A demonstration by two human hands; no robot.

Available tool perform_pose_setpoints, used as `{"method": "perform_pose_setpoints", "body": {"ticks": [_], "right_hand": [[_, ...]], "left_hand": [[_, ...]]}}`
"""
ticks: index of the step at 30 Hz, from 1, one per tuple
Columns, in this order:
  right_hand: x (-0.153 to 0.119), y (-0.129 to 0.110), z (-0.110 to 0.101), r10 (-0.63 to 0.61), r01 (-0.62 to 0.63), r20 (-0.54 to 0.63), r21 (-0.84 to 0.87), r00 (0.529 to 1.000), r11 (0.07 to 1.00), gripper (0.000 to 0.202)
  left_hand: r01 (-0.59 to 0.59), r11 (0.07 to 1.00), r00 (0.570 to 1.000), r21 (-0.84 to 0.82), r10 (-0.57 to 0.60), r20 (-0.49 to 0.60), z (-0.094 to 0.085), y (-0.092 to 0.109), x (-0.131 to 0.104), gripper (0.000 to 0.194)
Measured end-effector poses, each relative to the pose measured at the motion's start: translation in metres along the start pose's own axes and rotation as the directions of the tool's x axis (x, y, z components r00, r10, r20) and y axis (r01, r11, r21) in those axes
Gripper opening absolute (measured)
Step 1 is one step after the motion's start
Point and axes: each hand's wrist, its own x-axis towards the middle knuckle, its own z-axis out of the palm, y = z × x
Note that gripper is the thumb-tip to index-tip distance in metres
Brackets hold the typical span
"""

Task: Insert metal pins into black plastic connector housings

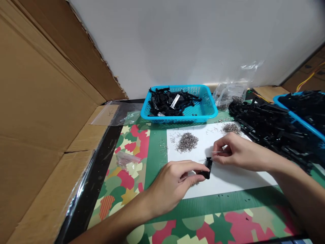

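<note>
Between the thumb and fingers of my left hand (181, 178) is a small black plastic part (208, 167), held above a white sheet (228, 179). My right hand (232, 150) pinches a thin metal pin (215, 152) just above the upper end of that part. The pin points left, and its right end is hidden by my fingers. Behind my hands, a pile of small metal pieces (188, 142) lies on the sheet, with a second metal pile (231, 128) farther right.
A blue basket (179, 118) holding black parts stands at the back. A heap of black parts (269, 125) and another blue basket (299, 118) are at the right. Clear plastic bags (128, 161) lie left; cardboard (38, 101) walls the left side.
</note>
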Motion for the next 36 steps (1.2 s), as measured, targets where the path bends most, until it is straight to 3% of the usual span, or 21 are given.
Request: {"method": "perform_pose_setpoints", "body": {"ticks": [11, 28, 36], "right_hand": [[0.0008, -0.0076, 0.0060, 0.035, -0.046, -0.069, -0.167, 0.997, 0.985, 0.015], [-0.0047, -0.0055, -0.0001, 0.026, -0.030, -0.037, -0.110, 0.999, 0.994, 0.022], [-0.0011, -0.0046, 0.0055, 0.010, -0.019, -0.054, -0.171, 0.998, 0.985, 0.019]], "left_hand": [[-0.009, 1.000, 1.000, -0.011, 0.009, 0.024, -0.0010, -0.0025, 0.0015, 0.023], [0.024, 0.999, 0.999, -0.028, -0.023, 0.028, -0.0002, -0.0011, 0.0011, 0.022], [0.043, 0.999, 0.999, 0.005, -0.043, -0.001, 0.0008, -0.0005, 0.0017, 0.022]]}}
